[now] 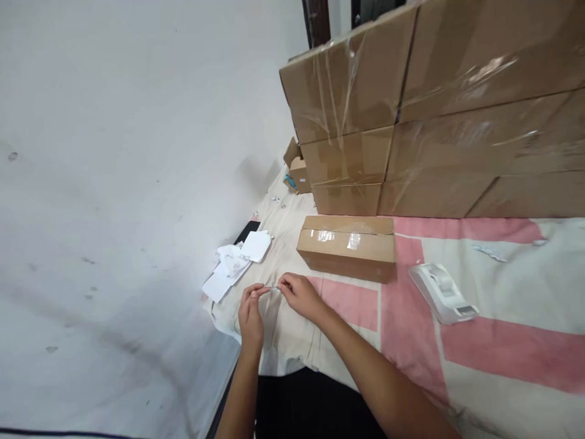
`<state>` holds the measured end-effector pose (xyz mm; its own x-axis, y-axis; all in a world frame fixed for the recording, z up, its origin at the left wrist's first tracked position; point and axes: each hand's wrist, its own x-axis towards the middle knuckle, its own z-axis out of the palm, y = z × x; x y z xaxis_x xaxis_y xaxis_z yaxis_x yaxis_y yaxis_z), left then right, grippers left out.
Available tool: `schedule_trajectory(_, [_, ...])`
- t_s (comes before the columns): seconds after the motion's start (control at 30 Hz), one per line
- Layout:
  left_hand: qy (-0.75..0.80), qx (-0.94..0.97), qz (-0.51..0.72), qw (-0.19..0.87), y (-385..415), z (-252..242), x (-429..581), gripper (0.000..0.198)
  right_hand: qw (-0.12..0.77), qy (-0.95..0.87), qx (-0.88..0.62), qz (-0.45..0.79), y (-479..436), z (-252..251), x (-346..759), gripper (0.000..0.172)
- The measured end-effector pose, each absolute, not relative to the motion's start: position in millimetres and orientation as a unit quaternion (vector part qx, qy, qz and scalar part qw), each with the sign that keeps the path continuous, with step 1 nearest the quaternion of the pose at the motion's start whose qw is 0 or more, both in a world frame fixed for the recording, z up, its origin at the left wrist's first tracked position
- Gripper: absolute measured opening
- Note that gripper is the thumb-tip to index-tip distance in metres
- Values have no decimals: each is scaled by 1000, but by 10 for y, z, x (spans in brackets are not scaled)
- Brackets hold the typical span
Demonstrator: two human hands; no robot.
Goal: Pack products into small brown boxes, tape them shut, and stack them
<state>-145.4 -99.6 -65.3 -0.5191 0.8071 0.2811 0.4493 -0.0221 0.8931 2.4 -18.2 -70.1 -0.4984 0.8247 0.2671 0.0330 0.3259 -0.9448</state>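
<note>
Between my two hands, just above the cloth, is a small, thin whitish strip (274, 288), too small to make out exactly. The fingertips of my left hand (250, 314) pinch its left end. My right hand (299, 296) has thumb and fingers closed on the other end. A closed cardboard box (350, 244) with shiny clear tape along its top lies beyond my right hand. To its right stands a white tape dispenser (442, 292) on the cloth.
Large taped cardboard boxes (439, 122) are stacked at the back right. White papers (233, 262) and a black flat object (247, 231) lie by the white wall (114, 183). A small open carton (299, 174) sits at the back. The pink-and-cream cloth (411, 341) is wrinkled.
</note>
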Motion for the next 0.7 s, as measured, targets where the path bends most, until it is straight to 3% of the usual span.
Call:
schedule_trajectory(0.27, [701,372,578,188,-991,-699,-1522,45,403,-723,-340,446,-224,-569,150,11])
schedule_trajectory(0.5, [681,410,556,244,-1014,-747,-1528,42,430,-678,-382,459,-212,-416,291,12])
schedule_trajectory(0.7, [634,402,594,290,-542,-778,-1232,48,450,-676,-345,471,-262,-203,434,11])
